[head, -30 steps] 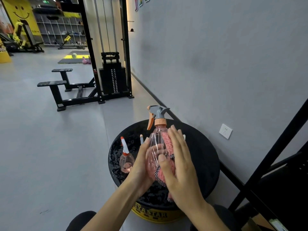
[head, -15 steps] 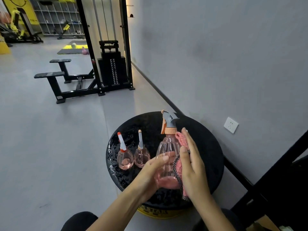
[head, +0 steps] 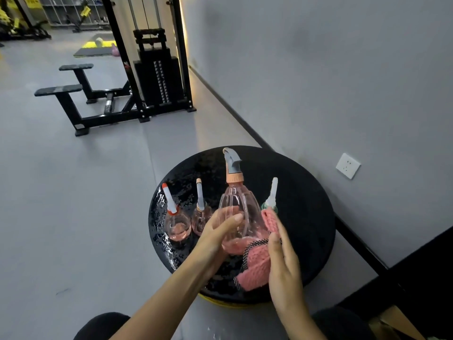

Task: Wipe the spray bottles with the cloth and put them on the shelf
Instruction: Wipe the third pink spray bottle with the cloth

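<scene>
A large pink spray bottle [head: 239, 212] with a grey and orange trigger head stands upright over the round black table top [head: 306, 217]. My left hand [head: 218, 234] grips its lower left side, thumb across the front. My right hand [head: 282, 256] presses a pink cloth [head: 255, 263] against the bottle's lower right side with straight fingers. Left of it stand a small bottle with a red and white nozzle [head: 175, 223] and a small bottle with a grey nozzle [head: 201, 214]. A green-collared bottle with a white nozzle [head: 271, 197] shows behind the cloth.
Water drops cover the left of the table top. A grey wall with a white socket [head: 348, 165] runs along the right. A black frame [head: 421, 261] fills the lower right corner. A weight machine [head: 157, 77] and its bench [head: 58, 90] stand on the grey floor behind.
My right hand has slid the cloth from the bottle's front round to its lower right side. The green-collared bottle behind has come into sight. My left hand keeps its hold.
</scene>
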